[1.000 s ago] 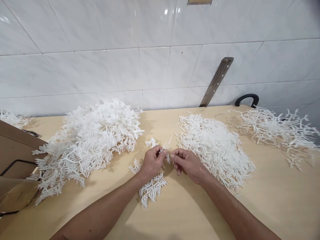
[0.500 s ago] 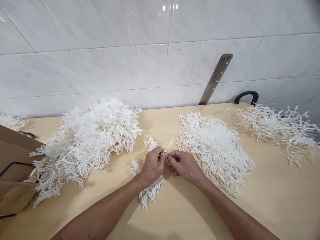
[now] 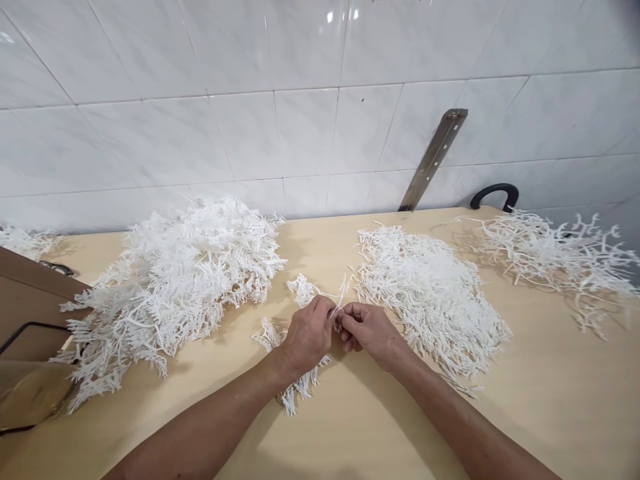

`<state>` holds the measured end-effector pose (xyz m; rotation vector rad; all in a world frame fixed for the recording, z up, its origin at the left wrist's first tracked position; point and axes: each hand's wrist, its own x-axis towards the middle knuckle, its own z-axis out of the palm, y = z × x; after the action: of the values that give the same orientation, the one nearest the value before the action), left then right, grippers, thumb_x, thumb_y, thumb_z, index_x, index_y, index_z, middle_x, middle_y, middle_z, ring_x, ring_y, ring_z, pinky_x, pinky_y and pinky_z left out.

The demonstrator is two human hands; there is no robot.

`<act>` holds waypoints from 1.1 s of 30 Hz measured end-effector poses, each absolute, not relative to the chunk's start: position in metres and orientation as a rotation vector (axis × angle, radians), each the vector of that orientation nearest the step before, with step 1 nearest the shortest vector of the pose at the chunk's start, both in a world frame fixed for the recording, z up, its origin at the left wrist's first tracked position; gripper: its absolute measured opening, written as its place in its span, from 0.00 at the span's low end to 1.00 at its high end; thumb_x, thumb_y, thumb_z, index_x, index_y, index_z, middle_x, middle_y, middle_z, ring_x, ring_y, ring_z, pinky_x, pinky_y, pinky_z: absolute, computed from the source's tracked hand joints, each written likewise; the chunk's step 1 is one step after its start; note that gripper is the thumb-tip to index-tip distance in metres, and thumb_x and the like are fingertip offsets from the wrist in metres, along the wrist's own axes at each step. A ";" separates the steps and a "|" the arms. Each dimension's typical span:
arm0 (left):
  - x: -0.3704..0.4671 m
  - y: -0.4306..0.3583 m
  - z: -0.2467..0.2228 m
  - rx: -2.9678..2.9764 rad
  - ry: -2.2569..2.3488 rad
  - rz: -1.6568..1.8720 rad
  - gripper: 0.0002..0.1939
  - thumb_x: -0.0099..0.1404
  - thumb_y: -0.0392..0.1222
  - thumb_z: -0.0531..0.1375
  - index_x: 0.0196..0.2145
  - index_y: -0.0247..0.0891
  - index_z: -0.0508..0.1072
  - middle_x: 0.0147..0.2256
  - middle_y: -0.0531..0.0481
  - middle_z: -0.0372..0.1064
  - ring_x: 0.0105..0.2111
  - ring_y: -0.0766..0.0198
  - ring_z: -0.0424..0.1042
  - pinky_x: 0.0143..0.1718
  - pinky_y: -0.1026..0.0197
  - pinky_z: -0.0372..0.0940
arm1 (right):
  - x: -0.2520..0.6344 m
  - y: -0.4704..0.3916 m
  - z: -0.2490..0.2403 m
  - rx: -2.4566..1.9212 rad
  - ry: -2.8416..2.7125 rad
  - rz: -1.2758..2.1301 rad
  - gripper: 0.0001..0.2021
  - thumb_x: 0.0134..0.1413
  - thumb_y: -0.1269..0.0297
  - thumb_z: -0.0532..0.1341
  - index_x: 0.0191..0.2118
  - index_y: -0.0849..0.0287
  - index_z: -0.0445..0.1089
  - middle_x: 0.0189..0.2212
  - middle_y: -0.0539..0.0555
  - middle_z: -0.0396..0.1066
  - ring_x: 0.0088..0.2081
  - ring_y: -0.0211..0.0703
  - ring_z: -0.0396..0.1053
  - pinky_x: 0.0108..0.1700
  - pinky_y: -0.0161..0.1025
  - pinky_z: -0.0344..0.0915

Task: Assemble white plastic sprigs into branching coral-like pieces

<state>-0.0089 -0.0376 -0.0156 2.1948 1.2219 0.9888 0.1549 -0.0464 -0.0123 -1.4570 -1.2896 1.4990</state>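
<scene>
My left hand point(image 3: 311, 331) and my right hand point(image 3: 369, 331) meet at the middle of the table, fingertips pinched close together. Between them is a thin white plastic strand point(image 3: 342, 293), its ends sticking up above the fingers. The exact spot where the fingers grip is hidden. Under and beside my left hand lies a small bunch of white branched pieces point(image 3: 297, 392). To the right of my right hand spreads a flat heap of short white strands point(image 3: 433, 300). On the left stands a larger, fluffy pile of white branched pieces point(image 3: 185, 280).
A looser tangle of white branches point(image 3: 555, 250) lies far right, near a black curved handle point(image 3: 495, 193). A metal strip point(image 3: 434, 160) leans on the tiled wall point(image 3: 305, 133). At the left edge are a brown box point(image 3: 35, 293) and a black-framed clear object point(image 3: 30, 393).
My left hand has shifted slightly right, closer to my right hand. The white strand's upper ends have spread and tilted a little. My right hand has barely moved.
</scene>
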 end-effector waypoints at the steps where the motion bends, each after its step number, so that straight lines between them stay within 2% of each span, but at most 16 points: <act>1: -0.009 -0.037 -0.017 2.251 1.220 0.985 0.09 0.71 0.38 0.49 0.32 0.40 0.63 0.30 0.51 0.63 0.27 0.65 0.62 0.29 0.62 0.56 | 0.154 -0.046 -0.013 -1.470 -1.290 1.494 0.08 0.53 0.62 0.60 0.26 0.59 0.68 0.19 0.48 0.71 0.18 0.36 0.71 0.20 0.31 0.62; 4: -0.010 -0.038 -0.016 2.353 1.167 1.007 0.09 0.71 0.36 0.49 0.31 0.40 0.62 0.29 0.51 0.62 0.26 0.64 0.61 0.28 0.62 0.55 | 0.151 -0.046 -0.015 -1.489 -1.288 1.481 0.05 0.51 0.67 0.59 0.26 0.58 0.67 0.18 0.47 0.71 0.18 0.38 0.71 0.20 0.32 0.63; 7: -0.009 -0.041 -0.009 2.311 1.065 1.063 0.09 0.71 0.38 0.49 0.31 0.41 0.62 0.29 0.51 0.62 0.26 0.65 0.62 0.28 0.62 0.57 | 0.150 -0.046 -0.016 -1.475 -1.228 1.490 0.04 0.50 0.67 0.60 0.26 0.57 0.67 0.17 0.47 0.71 0.17 0.38 0.69 0.20 0.33 0.64; 10: -0.007 -0.042 -0.002 2.119 1.081 1.106 0.10 0.72 0.42 0.50 0.31 0.40 0.63 0.28 0.52 0.63 0.26 0.66 0.61 0.29 0.63 0.58 | 0.155 -0.044 -0.015 -1.405 -1.154 1.545 0.08 0.52 0.61 0.64 0.28 0.58 0.69 0.18 0.48 0.71 0.17 0.37 0.69 0.22 0.33 0.65; 14: -0.006 -0.037 0.000 1.780 1.192 1.081 0.13 0.69 0.47 0.55 0.29 0.39 0.65 0.22 0.56 0.58 0.23 0.68 0.58 0.27 0.64 0.56 | 0.165 -0.040 -0.009 -1.330 -1.101 1.538 0.17 0.52 0.49 0.66 0.32 0.60 0.73 0.21 0.49 0.72 0.20 0.35 0.69 0.26 0.34 0.67; 18: -0.007 -0.034 0.000 1.633 1.188 1.056 0.15 0.66 0.50 0.57 0.27 0.38 0.67 0.21 0.57 0.59 0.22 0.69 0.57 0.25 0.65 0.54 | 0.169 -0.039 -0.006 -1.352 -1.119 1.502 0.20 0.52 0.45 0.66 0.31 0.61 0.74 0.21 0.49 0.71 0.20 0.35 0.68 0.25 0.34 0.66; 24: -0.007 -0.034 0.000 1.647 1.221 1.032 0.15 0.65 0.50 0.58 0.27 0.37 0.70 0.21 0.55 0.63 0.23 0.68 0.59 0.26 0.65 0.55 | 0.166 -0.042 -0.004 -1.386 -1.173 1.568 0.19 0.51 0.46 0.67 0.32 0.61 0.73 0.22 0.49 0.72 0.20 0.34 0.69 0.23 0.32 0.62; 33: -0.005 -0.032 0.001 1.521 1.242 0.996 0.15 0.63 0.49 0.60 0.25 0.37 0.69 0.21 0.55 0.63 0.22 0.68 0.61 0.25 0.65 0.57 | 0.162 -0.044 -0.002 -1.378 -1.195 1.571 0.17 0.49 0.50 0.68 0.33 0.60 0.74 0.21 0.49 0.72 0.21 0.35 0.69 0.25 0.33 0.65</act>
<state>-0.0054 -0.0323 0.0010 1.5206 1.2423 0.9963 0.1623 -0.0438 -0.0018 -1.3781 -1.1948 1.5707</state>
